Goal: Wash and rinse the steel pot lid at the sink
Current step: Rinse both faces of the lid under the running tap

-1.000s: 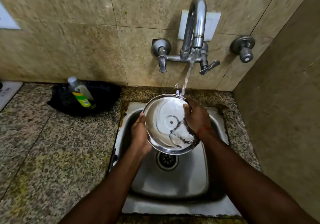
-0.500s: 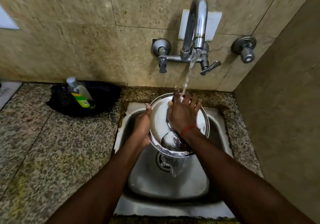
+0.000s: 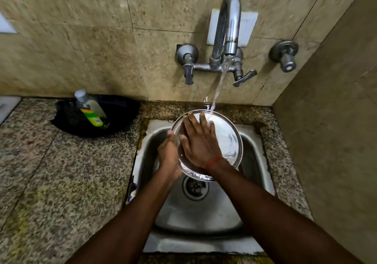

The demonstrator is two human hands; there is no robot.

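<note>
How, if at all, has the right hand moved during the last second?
Yes. The right hand slid left across the lid, from right of the drain to nearly in line with it.

One steel pot lid [image 3: 230,141]; two hands — left hand [image 3: 169,155], right hand [image 3: 200,143]; one sink [image 3: 204,243]; one tap [image 3: 228,19]; one bottle [image 3: 91,110].

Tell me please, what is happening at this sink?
A person is rinsing a steel pot lid over the sink under water running from the tap. The left hand grips the lid's left rim. The right hand lies flat on its surface, fingers spread. A green-labelled bottle stands in a black dish on the counter.
</note>
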